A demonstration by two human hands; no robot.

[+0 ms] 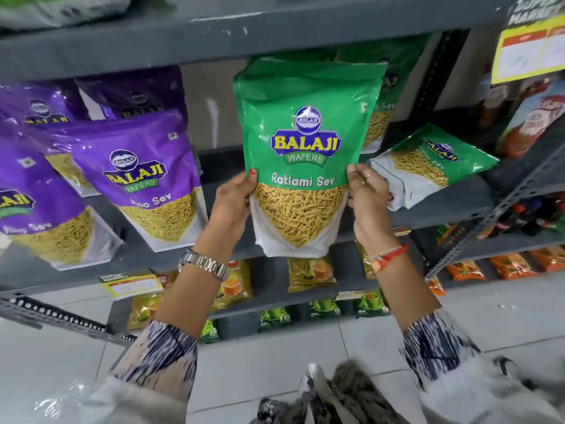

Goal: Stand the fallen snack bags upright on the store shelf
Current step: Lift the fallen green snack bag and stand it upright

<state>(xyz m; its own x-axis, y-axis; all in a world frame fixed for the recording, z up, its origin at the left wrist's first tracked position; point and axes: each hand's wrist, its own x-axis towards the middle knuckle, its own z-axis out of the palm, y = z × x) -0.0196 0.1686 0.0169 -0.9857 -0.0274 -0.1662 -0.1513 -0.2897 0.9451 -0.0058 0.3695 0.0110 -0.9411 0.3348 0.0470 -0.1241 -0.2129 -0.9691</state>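
A green Ratlami Sev bag [305, 139] is held upright in front of the grey shelf [443, 215]. My left hand [234, 203] grips its left edge and my right hand [368, 200] grips its right edge, both at mid height. To the right a second green bag [428, 166] lies fallen on its back on the shelf. Behind the held bag, another green bag [382, 114] stands at the back, partly hidden.
Several purple Aloo Sev bags [143, 175] lean upright on the shelf's left side. A yellow price sign [532, 53] hangs at the upper right. Lower shelves hold small yellow and green packets [312, 273]. Orange packets [513, 264] sit on the neighbouring rack.
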